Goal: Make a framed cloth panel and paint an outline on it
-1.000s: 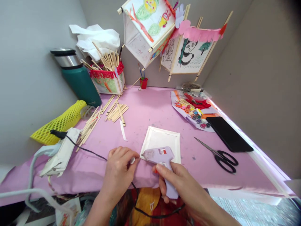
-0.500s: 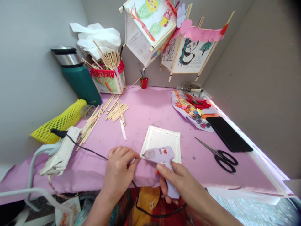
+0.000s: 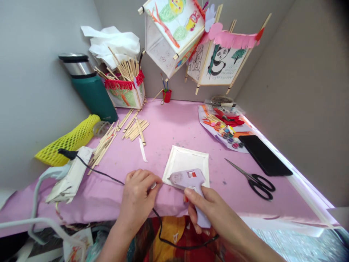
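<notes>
A lavender glue gun point(image 3: 201, 214) is gripped in my right hand point(image 3: 203, 203), its nozzle pointing left over the near part of a white square panel point(image 3: 189, 159) with raised edges. The panel lies flat on the pink cloth. At its near left corner, my left hand point(image 3: 140, 191) is closed in a pinch with the fingertips by the corner. A bit of white strip point(image 3: 153, 186) shows between thumb and fingers; the rest of it is hidden. The gun's black cord point(image 3: 174, 246) hangs below the table edge.
Black-handled scissors point(image 3: 255, 182) and a black phone point(image 3: 265, 154) lie to the right. Loose wooden sticks point(image 3: 105, 145), a thin white strip point(image 3: 143, 151) and a power strip point(image 3: 73, 178) are on the left. A teal bottle point(image 3: 92, 91) stands behind; decorated lanterns point(image 3: 226, 62) hang at the back.
My right hand has drawn the glue gun slightly to the right, so its nozzle is farther from the panel's corner. The left hand has stayed in place.
</notes>
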A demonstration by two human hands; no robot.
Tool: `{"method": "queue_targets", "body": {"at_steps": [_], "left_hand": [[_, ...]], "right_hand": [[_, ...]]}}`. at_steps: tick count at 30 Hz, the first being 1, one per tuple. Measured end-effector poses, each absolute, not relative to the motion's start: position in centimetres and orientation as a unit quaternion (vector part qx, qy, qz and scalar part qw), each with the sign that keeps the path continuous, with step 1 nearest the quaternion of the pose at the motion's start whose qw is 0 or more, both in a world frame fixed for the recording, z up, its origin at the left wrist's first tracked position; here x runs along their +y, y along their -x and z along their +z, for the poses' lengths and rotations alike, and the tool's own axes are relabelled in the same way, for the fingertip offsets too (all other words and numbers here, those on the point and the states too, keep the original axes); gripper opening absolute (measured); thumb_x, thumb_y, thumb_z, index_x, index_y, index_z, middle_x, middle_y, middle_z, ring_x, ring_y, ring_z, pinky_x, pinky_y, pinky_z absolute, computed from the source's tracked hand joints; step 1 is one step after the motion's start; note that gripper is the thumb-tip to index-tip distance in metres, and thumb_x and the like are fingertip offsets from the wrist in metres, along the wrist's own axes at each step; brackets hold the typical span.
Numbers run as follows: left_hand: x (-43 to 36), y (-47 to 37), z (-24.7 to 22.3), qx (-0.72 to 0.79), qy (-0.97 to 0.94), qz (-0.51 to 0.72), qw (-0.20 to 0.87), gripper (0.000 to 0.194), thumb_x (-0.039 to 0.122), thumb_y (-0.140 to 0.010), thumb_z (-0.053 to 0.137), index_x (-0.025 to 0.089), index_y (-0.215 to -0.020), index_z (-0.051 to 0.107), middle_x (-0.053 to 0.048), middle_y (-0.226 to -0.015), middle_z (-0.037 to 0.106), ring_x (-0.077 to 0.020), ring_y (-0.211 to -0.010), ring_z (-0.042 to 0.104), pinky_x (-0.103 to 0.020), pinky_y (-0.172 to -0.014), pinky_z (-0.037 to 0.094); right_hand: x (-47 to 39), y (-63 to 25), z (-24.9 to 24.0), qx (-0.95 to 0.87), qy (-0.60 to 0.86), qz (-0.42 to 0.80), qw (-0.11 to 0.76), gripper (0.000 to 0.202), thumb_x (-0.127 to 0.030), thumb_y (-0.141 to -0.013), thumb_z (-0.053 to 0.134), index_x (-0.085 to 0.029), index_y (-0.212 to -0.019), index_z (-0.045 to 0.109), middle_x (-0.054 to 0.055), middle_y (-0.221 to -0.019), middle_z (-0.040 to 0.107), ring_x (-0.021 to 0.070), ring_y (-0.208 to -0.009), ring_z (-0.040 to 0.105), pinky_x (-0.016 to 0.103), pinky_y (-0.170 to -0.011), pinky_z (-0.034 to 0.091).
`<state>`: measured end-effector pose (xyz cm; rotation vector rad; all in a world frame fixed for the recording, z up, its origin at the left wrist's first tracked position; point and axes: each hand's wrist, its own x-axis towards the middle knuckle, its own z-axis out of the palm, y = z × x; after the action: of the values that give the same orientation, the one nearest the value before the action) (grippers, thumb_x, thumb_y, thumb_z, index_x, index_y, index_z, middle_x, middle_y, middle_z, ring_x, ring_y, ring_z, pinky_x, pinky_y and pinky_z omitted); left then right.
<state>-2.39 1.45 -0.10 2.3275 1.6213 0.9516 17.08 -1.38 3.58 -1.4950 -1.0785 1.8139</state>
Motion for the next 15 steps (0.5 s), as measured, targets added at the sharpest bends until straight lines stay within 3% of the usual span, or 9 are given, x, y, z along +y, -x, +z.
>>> {"method": "queue_targets", "body": {"at_steps": [10, 15], "left_hand": [[1.47, 2.42, -0.08, 0.538, -0.777, 0.318, 0.074, 0.01, 0.018, -0.083, 0.056, 0.023, -0.079, 0.064, 0.0, -0.078, 0.064, -0.0171, -0.08, 0.055, -0.036, -0.079, 0.036], [1.57, 2.43, -0.18, 0.541, -0.775, 0.317, 0.08, 0.011, 0.021, -0.085, 0.054, 0.022, -0.082, 0.065, 0.0, -0.08, 0.064, -0.017, -0.08, 0.056, -0.036, -0.079, 0.036]], "right_hand": [[-1.29, -17.07, 3.39, -0.409, 0.558, 0.669, 0.271, 0.044, -0.055, -0.084, 0.049, -0.019, -0.058, 0.049, -0.003, -0.042, 0.049, 0.0083, -0.035, 0.041, 0.021, -0.037, 0.026], [-1.56, -17.53, 3.05, -0.474, 0.59, 0.608, 0.239, 0.04, -0.054, -0.085, 0.051, -0.018, -0.066, 0.053, 0.0, -0.049, 0.056, 0.0105, -0.039, 0.049, 0.023, -0.042, 0.034]]}}
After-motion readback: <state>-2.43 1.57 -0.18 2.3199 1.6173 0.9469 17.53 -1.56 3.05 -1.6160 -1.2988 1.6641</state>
